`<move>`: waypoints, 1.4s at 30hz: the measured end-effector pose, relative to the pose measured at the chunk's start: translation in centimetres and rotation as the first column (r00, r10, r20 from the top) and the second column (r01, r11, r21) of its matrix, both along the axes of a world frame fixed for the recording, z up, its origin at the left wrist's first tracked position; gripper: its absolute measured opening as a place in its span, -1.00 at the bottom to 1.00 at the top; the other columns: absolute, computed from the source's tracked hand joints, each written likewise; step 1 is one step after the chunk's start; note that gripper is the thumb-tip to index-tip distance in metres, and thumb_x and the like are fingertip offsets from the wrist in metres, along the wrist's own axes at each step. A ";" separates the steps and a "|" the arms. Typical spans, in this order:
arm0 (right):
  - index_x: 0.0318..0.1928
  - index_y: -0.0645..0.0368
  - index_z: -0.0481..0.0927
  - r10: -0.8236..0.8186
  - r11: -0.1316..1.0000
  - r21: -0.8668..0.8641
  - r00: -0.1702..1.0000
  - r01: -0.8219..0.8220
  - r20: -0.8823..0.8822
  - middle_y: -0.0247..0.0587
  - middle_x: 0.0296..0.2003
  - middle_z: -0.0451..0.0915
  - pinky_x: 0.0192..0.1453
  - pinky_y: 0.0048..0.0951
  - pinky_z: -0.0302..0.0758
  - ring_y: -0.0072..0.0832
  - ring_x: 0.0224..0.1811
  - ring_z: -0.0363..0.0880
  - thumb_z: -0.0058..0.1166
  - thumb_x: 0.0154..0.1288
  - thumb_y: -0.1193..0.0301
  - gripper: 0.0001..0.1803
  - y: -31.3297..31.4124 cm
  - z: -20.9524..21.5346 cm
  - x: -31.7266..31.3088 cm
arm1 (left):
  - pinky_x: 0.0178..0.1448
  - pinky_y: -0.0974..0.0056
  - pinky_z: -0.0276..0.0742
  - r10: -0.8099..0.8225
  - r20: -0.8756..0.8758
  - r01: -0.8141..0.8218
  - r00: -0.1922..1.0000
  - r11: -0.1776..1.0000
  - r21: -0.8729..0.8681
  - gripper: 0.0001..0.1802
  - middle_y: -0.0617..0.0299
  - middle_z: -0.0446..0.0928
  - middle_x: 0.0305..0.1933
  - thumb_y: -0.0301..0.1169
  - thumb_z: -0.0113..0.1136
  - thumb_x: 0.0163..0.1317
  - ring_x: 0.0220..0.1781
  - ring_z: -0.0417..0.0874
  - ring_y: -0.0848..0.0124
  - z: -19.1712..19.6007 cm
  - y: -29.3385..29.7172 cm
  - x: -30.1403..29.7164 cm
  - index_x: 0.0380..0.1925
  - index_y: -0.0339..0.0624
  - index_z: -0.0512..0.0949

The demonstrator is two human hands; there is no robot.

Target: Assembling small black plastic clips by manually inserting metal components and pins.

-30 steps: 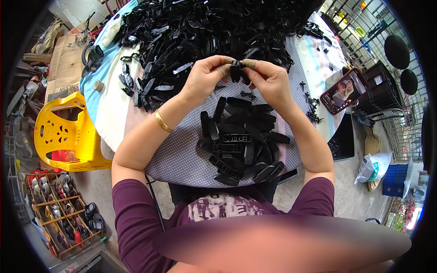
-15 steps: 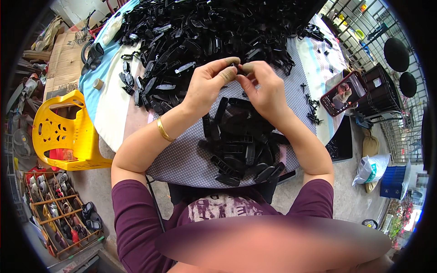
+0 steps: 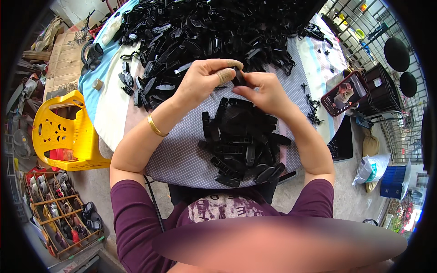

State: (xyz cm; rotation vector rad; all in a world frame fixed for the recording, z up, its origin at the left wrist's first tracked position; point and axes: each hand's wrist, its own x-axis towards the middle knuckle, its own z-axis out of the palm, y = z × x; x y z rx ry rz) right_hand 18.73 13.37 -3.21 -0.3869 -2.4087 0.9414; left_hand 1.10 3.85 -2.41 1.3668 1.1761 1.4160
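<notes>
Part (image 3: 239, 79): upper centre of frame, pinched in fingertips of left hand (image 3: 199, 84). Right hand (image 3: 269, 92) against it; whether pinching, cannot tell. Judged light, stiff, slightly slippery, hardly fragile; best held by long sides.

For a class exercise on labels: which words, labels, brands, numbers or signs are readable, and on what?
Wording isn't copied here.
Purple shirt: large letters, partly hidden.
Brown cardboard: dark letters, partly legible.
Phone screen: too small to read.
White bag: markings too blurred to read.
</notes>
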 end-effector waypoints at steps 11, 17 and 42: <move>-0.17 0.22 0.62 -0.397 0.853 0.372 0.918 0.367 0.005 -0.13 -0.35 0.62 -0.22 -0.47 0.51 -0.39 -0.34 0.60 0.16 0.13 0.32 -0.71 8.4 -1.5 3.1 | -0.20 0.26 0.49 -0.223 -0.703 0.450 0.675 0.880 0.153 -0.56 0.15 0.56 -0.34 -0.40 0.37 -0.08 -0.30 0.54 0.25 1.4 -2.7 3.9 -0.11 -0.12 0.57; -0.17 0.18 0.58 -0.430 0.776 0.564 0.891 0.283 0.146 -0.12 -0.34 0.61 -0.18 -0.28 0.50 -0.21 -0.29 0.58 0.15 0.06 0.29 -0.67 4.9 -2.4 0.4 | -0.03 0.24 0.43 0.292 -0.920 -0.248 0.263 0.942 0.228 -0.75 0.17 0.49 -0.28 -0.38 0.30 -0.04 -0.17 0.47 0.25 1.0 0.1 -0.5 -0.33 -0.26 0.61; -0.06 0.33 0.52 -0.101 0.974 -0.209 0.993 0.087 -0.055 -0.12 -0.29 0.59 -0.26 -0.48 0.52 -0.41 -0.35 0.59 -0.08 0.33 0.48 -0.75 2.3 -1.3 -0.1 | -0.21 0.37 0.48 0.372 -0.506 -0.387 0.778 0.919 0.080 -0.78 0.18 0.62 -0.35 -0.57 0.11 0.13 -0.36 0.58 0.39 -0.5 1.2 -0.3 -0.21 -0.38 0.59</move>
